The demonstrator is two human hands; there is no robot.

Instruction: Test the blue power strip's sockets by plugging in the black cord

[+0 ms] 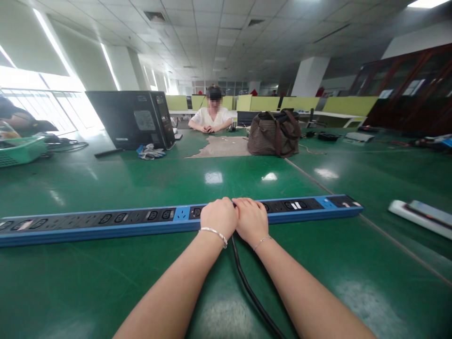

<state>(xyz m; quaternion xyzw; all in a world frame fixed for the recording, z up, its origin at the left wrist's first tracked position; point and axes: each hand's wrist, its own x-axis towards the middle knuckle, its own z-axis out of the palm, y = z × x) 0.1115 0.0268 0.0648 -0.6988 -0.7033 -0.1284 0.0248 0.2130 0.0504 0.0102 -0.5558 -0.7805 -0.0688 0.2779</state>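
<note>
I've got both hands right over the power strip [181,214], and here's what counts: it lies crosswise in front of me, long axis running left to right, its left end coming a little nearer and slipping out of view, its right end stopping inside it. The left hand [219,216] and the right hand [252,219] are bunched side by side on top, touching, fingers curled over and down. Neither is nearer the strip; the right one is closer to the end I can see. A black cord [247,287] runs out from under them, back between the forearms, bending toward the right arm. What the fingertips are pinching, I can't tell; the backs of the hands hide it.

Underneath, a glossy green table [88,282] throwing back the ceiling lights, a seam crossing it on the right. Over there, a long white object [420,219], well apart from the strip. Looking across: a computer case [130,117] with gloves [151,151] just beside it, a brown bag [273,134], and between them, farther back, a seated person [212,117], hands together. Yellow-green partitions [346,106] line the room behind, dark cabinets [402,89] on the right.
</note>
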